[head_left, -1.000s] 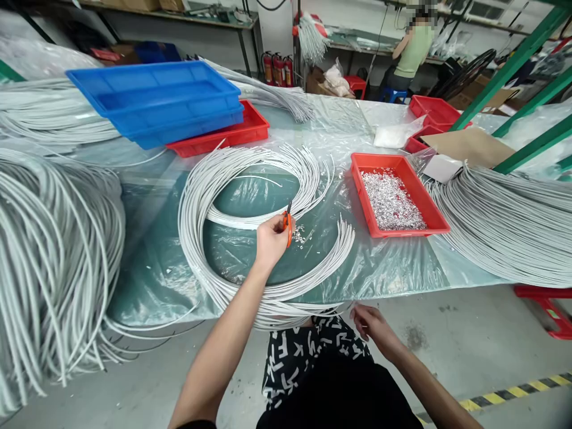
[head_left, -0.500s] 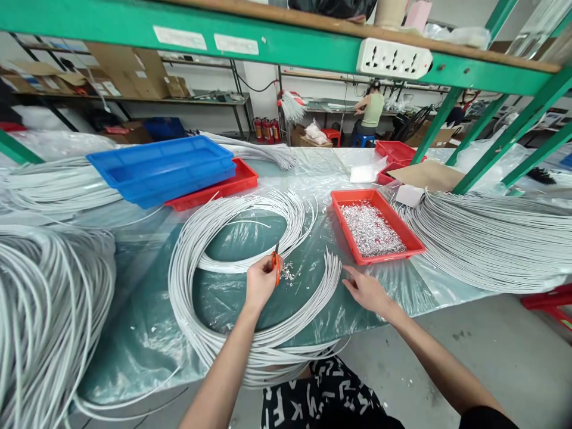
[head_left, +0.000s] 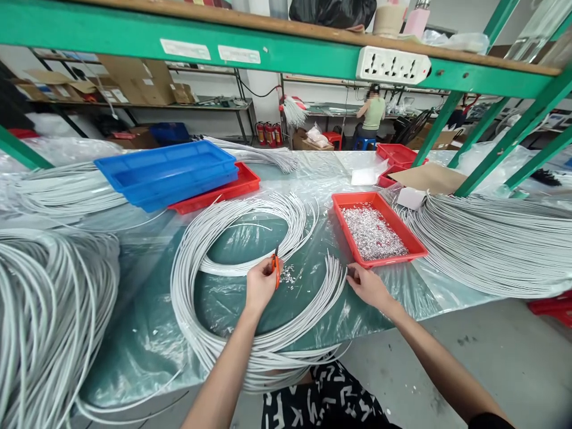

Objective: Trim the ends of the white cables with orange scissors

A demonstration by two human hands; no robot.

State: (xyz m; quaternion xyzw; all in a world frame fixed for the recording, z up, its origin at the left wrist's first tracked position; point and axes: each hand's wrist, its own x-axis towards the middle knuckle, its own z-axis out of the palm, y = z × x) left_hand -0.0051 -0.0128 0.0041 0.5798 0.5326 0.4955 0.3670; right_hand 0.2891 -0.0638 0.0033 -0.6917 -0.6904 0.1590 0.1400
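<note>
Orange-handled cutters (head_left: 276, 269) with a dark tip are gripped in my left hand (head_left: 261, 285), above the inner edge of a coil of light grey cables (head_left: 185, 286). Small silvery bits (head_left: 289, 275) lie on the green table just right of the cutters. My right hand (head_left: 367, 287) is at the loose cable ends (head_left: 334, 271), its thumb and forefinger pinched on the end of one cable. A red tray (head_left: 417, 247) filled with small shiny pieces stands behind my right hand.
Blue trays (head_left: 170, 173) rest on a red tray (head_left: 243, 186) at the back left. Large cable bundles lie at the far left (head_left: 49, 322) and right (head_left: 500, 244). A green shelf beam (head_left: 313, 50) crosses above. A seated person (head_left: 373, 112) is in the background.
My right hand's spread fingers have closed on a cable end, and that end now stands slightly apart to the right. The left hand keeps its place with the cutters. The view has shifted slightly.
</note>
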